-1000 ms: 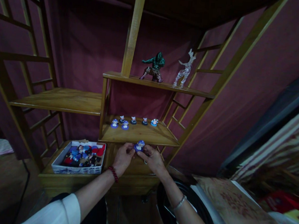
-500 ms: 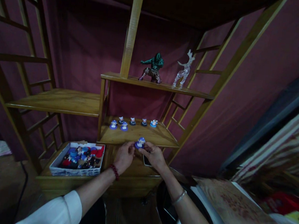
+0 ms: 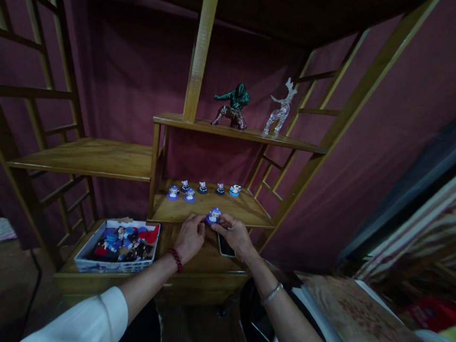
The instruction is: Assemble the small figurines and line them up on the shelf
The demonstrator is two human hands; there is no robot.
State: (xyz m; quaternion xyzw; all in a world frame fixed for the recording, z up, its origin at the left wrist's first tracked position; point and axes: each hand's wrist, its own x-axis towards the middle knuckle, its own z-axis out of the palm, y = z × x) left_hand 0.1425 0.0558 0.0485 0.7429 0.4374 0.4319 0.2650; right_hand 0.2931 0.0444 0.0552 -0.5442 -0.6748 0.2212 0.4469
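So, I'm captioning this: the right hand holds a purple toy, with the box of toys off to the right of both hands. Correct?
The side is wrong: the head view shows the box of toys to the left of the left hand. The right hand does hold a purple toy.

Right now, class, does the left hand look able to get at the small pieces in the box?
Probably yes: the small pieces lie in an open-topped box left of the left hand, with no cover over them. That hand is at the purple figurine, but the right hand grips it.
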